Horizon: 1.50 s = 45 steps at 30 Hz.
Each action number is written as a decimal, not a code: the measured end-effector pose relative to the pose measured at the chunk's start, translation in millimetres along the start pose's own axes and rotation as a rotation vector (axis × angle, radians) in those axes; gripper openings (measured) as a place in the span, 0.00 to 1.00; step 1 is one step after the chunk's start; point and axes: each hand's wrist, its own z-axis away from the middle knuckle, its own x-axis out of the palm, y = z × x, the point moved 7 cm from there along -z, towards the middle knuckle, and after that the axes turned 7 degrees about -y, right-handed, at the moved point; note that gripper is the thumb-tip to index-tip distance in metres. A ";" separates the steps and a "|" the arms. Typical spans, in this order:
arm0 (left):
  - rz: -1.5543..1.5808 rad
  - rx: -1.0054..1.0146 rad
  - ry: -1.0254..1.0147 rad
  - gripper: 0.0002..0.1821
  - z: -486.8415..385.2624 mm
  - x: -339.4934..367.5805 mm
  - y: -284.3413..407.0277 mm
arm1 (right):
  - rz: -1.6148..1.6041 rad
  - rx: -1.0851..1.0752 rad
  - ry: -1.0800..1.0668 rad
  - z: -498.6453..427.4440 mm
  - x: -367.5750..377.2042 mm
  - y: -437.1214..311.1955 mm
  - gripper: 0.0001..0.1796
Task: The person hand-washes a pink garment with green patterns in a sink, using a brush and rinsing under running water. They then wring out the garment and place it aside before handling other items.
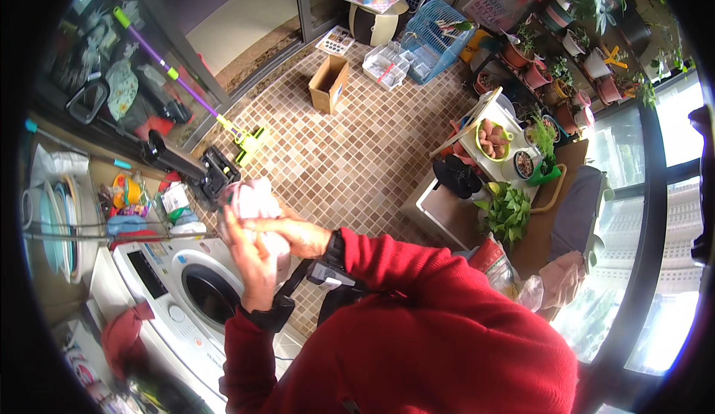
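Note:
Both my hands hold a pale pink and white item, soft-looking and washed out by bright light, so its exact kind is unclear. My left hand wraps its near side, fingers pointing up along it. From the right, my right hand presses against it, its fingers partly hidden behind the left hand. Part of the item also shows below my right hand. The held item is above the floor, near a white front-loading washing machine with a dark round door. Dark bands circle both wrists below red sleeves.
Beyond the item stand a black vacuum floor head and a purple-and-green mop. On the tiled floor are a cardboard box, white plastic tray and blue wire cage. At right, black shoes rest beside a sweet-potato bowl.

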 end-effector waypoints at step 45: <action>0.169 -0.601 -0.910 0.16 -473.5 457.3 -24.7 | -0.163 -1.518 0.551 478.9 -559.2 -855.1 0.21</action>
